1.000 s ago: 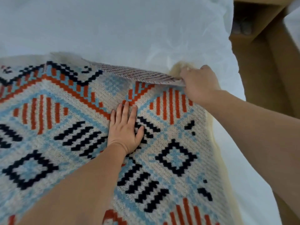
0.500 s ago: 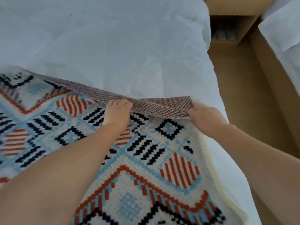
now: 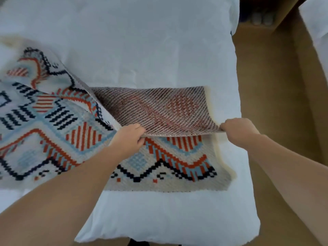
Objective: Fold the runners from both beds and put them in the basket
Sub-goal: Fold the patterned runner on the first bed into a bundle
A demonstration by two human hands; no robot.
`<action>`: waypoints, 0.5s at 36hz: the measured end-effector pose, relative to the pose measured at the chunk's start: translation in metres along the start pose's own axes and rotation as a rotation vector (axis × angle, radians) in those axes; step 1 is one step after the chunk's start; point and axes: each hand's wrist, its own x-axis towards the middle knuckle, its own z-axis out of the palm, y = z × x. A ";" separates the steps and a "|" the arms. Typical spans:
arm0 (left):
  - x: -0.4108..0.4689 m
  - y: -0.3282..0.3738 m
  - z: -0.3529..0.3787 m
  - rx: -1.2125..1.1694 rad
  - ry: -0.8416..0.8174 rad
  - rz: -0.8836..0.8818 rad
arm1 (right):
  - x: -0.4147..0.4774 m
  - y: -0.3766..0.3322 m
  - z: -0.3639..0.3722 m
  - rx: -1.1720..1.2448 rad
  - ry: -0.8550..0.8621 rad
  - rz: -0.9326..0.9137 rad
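Note:
A woven runner [image 3: 53, 125] with orange, navy and light-blue geometric patterns lies across the white bed [image 3: 134, 50]. Its far edge is folded toward me, showing the brownish striped underside [image 3: 159, 109]. My left hand [image 3: 129, 137] grips that folded edge near the middle. My right hand [image 3: 237, 129] pinches the same edge at its right corner, by the cream fringe. Both hands hold the edge lifted above the patterned part [image 3: 165, 166] lying flat below. The runner's left part bunches up in a raised wave. No basket is in view.
A brown floor aisle [image 3: 276, 103] runs along the bed's right side. A second white-covered bed [image 3: 317, 29] shows at the upper right. A wooden nightstand [image 3: 262, 16] with an open shelf stands at the top right.
Both hands have pulled the runner's far edge toward me, exposing much more underside. A second ago my left hand lay flat on the runner; now it grips the edge.

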 end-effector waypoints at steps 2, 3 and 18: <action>-0.021 0.009 0.007 -0.020 0.002 -0.009 | -0.022 0.000 0.009 -0.075 0.008 -0.010; -0.040 0.022 0.009 -0.039 0.001 0.015 | -0.050 -0.006 0.014 -0.098 -0.007 -0.009; -0.133 0.052 0.086 0.043 -0.114 0.029 | -0.140 -0.060 0.101 0.367 -0.116 0.168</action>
